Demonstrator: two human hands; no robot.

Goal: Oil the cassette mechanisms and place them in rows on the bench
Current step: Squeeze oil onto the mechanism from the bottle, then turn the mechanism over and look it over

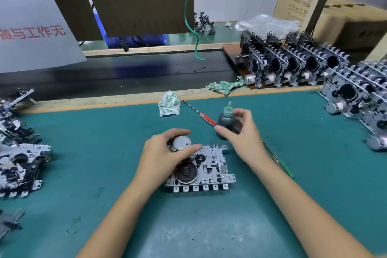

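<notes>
At centre of the green counter [272,205]: flat silver stamped-metal cassette mechanism [211,165], left hand [165,153] clamped on its round motor, right hand [240,132] curled around the dark oil bottle [227,120]; likely stiff, light, sharp-edged, best gripped by the frame edges.

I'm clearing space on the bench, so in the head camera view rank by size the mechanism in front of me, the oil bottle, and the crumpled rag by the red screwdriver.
1. mechanism, clearly largest
2. and 3. oil bottle and rag: similar, unranked; the rag lies farther back.
</notes>
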